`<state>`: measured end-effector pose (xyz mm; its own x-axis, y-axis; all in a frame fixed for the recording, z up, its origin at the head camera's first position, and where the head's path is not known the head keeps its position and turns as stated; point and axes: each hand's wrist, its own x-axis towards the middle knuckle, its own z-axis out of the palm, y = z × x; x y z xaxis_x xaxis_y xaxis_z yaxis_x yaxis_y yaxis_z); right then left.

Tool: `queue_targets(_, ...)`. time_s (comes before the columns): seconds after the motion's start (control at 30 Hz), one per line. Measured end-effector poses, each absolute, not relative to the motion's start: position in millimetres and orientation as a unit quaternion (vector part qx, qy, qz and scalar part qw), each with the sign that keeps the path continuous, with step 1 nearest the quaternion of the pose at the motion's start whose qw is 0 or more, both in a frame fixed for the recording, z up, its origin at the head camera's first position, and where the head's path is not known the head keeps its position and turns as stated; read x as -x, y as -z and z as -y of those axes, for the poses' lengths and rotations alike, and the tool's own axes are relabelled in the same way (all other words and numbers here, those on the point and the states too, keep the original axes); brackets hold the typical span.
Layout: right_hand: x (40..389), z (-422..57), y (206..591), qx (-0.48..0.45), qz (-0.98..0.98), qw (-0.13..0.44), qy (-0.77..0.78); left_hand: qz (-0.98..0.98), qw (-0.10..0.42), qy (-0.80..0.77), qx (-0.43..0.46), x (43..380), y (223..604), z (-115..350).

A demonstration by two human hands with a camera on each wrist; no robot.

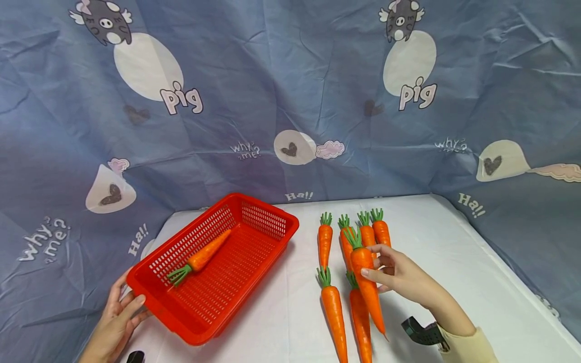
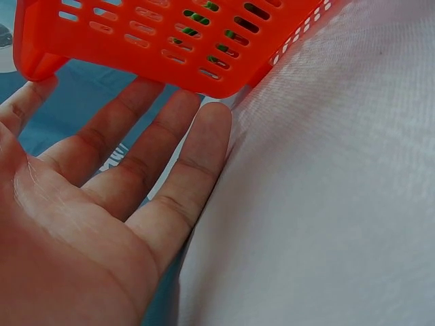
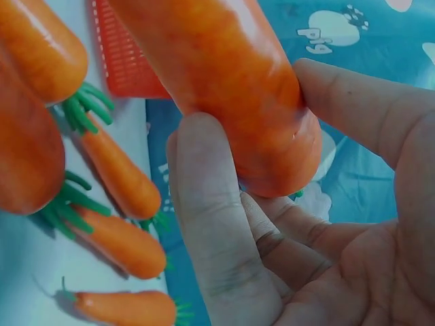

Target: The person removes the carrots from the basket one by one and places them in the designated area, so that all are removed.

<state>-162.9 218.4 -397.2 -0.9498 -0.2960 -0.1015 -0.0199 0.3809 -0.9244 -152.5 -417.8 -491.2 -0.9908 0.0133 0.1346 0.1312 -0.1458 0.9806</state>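
Note:
A red plastic basket (image 1: 254,290) stands at the left of the white table, with one orange carrot (image 1: 210,252) lying inside along its left wall. At the near left corner my left hand (image 1: 119,316) holds the rim, its thumb over the edge and its outstretched fingers (image 2: 178,129) beneath. My right hand (image 1: 401,275) pinches a green-topped carrot (image 1: 363,262) between thumb and fingers, its tip slanting down toward me. Behind and below the held carrot, several more carrots (image 1: 333,312) lie in two rows on the table, partly covered by it and the hand.
A white cloth covers the table (image 1: 454,242). Behind it hangs a blue curtain (image 1: 308,91) printed with pigs and lettering. A black strap (image 1: 424,331) sits on the right wrist, and a small black object (image 1: 135,357) shows near the left wrist.

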Motion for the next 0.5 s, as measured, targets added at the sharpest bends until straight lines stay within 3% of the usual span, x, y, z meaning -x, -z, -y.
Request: queue_targets(0.5,153,-236,413,0.061,-0.826,0.133,0.544,0.647,0.039,0.759,0.063,153,492,419)
